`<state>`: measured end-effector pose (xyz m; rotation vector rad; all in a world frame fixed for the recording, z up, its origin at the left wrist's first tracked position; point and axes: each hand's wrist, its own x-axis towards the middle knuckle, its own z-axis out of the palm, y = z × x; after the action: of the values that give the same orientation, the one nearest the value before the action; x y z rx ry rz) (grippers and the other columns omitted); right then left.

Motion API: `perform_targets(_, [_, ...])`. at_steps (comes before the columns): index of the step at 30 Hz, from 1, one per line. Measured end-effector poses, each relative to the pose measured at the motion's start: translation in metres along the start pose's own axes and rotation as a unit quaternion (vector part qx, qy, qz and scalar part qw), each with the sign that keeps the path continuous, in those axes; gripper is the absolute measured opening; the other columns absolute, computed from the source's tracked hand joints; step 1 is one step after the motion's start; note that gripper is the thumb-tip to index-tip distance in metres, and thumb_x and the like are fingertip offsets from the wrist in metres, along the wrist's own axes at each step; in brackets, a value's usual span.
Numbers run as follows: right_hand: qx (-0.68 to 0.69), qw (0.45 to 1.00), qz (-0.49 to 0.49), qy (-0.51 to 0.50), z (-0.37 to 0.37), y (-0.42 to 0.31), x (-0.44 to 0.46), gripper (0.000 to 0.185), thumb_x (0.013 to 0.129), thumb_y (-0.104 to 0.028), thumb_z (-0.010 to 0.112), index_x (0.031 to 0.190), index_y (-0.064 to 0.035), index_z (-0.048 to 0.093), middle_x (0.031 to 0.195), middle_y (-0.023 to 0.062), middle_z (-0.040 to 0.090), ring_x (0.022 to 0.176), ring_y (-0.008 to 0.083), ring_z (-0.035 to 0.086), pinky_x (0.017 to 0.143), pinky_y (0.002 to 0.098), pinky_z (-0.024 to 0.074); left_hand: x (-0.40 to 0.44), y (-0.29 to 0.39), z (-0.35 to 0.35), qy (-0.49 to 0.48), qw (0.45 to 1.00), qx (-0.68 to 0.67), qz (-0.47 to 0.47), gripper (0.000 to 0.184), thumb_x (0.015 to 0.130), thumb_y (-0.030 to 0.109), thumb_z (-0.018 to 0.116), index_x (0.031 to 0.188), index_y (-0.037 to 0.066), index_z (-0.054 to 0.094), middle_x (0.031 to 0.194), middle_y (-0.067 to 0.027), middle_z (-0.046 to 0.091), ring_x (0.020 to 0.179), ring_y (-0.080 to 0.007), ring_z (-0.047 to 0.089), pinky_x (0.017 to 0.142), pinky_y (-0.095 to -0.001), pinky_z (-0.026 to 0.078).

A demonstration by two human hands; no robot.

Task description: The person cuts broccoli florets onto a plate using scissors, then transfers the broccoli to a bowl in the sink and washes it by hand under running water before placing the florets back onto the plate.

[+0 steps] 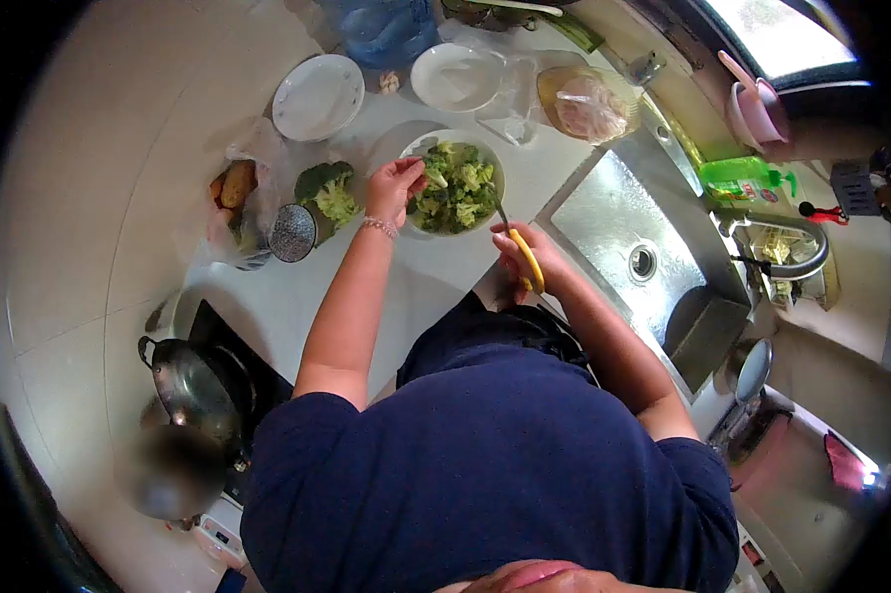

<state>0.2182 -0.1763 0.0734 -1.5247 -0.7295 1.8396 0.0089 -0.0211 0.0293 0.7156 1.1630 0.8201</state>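
A white bowl (pixel 498 163) on the counter holds many cut broccoli florets (pixel 455 208). Over its left rim, my left hand (pixel 394 190) is closed in a pinch, with a small pale-green broccoli piece (pixel 434 179) at the fingertips. My right hand (pixel 532 259) grips the yellow handles of a pair of scissors (pixel 526 259); their blades point at the bowl's right rim, tips partly lost against the broccoli. Left of my left hand lies a larger uncut broccoli head (pixel 330 193).
Two white plates (pixel 318 97) (pixel 456 77) stand behind the bowl, beside a bagged item in a yellowish basket (pixel 591 104). A steel sink (pixel 618 222) is at right. Bagged vegetables (pixel 236 186) and a metal grater-like cup (pixel 293 233) sit left; a wok (pixel 196 385) rests on the stove.
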Motion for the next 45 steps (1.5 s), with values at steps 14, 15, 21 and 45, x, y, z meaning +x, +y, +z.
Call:
perform_targets(14, [-0.107, 0.993, -0.038, -0.021, 0.027, -0.021, 0.025, 0.049, 0.077, -0.045, 0.063, 0.102, -0.0042, 0.056, 0.068, 0.0013, 0.052, 0.060, 0.0091, 0.050, 0.046, 0.0235, 0.0406, -0.019, 0.005, 0.007, -0.044, 0.991, -0.107, -0.059, 0.013, 0.079, 0.007, 0.062, 0.091, 0.006, 0.057, 0.078, -0.0025, 0.061, 0.064, -0.0112, 0.058, 0.060, -0.0210, 0.050])
perform_targets(15, [-0.108, 0.994, -0.028, -0.021, 0.028, -0.022, 0.026, 0.048, 0.077, -0.045, 0.063, 0.101, -0.0043, 0.056, 0.067, 0.0010, 0.052, 0.059, 0.0088, 0.050, 0.046, 0.0232, 0.0400, -0.019, 0.006, 0.007, -0.048, 0.992, -0.100, -0.065, 0.013, 0.079, 0.007, 0.063, 0.091, 0.005, 0.057, 0.078, -0.0024, 0.061, 0.063, -0.0111, 0.058, 0.059, -0.0211, 0.050])
perform_targets(21, [-0.095, 0.995, -0.013, -0.025, 0.033, -0.030, 0.030, 0.039, 0.081, -0.043, 0.058, 0.095, -0.0063, 0.055, 0.062, -0.0002, 0.048, 0.046, 0.0063, 0.041, 0.041, 0.0216, 0.0338, -0.016, 0.003, 0.006, -0.047, 0.992, -0.094, -0.066, 0.014, 0.078, 0.008, 0.064, 0.090, 0.006, 0.056, 0.075, -0.0027, 0.061, 0.061, -0.0108, 0.058, 0.056, -0.0210, 0.049])
perform_targets(45, [0.148, 0.977, 0.100, -0.117, 0.025, 0.000, 0.068, 0.039, 0.083, -0.045, 0.055, 0.096, -0.0086, 0.051, 0.056, -0.0014, 0.039, 0.040, 0.0068, 0.036, 0.035, 0.0214, 0.0285, 0.002, -0.023, -0.015, 0.008, 0.994, -0.009, -0.110, 0.011, 0.077, 0.010, 0.063, 0.085, 0.005, 0.058, 0.075, -0.0032, 0.060, 0.062, -0.0121, 0.057, 0.054, -0.0220, 0.048])
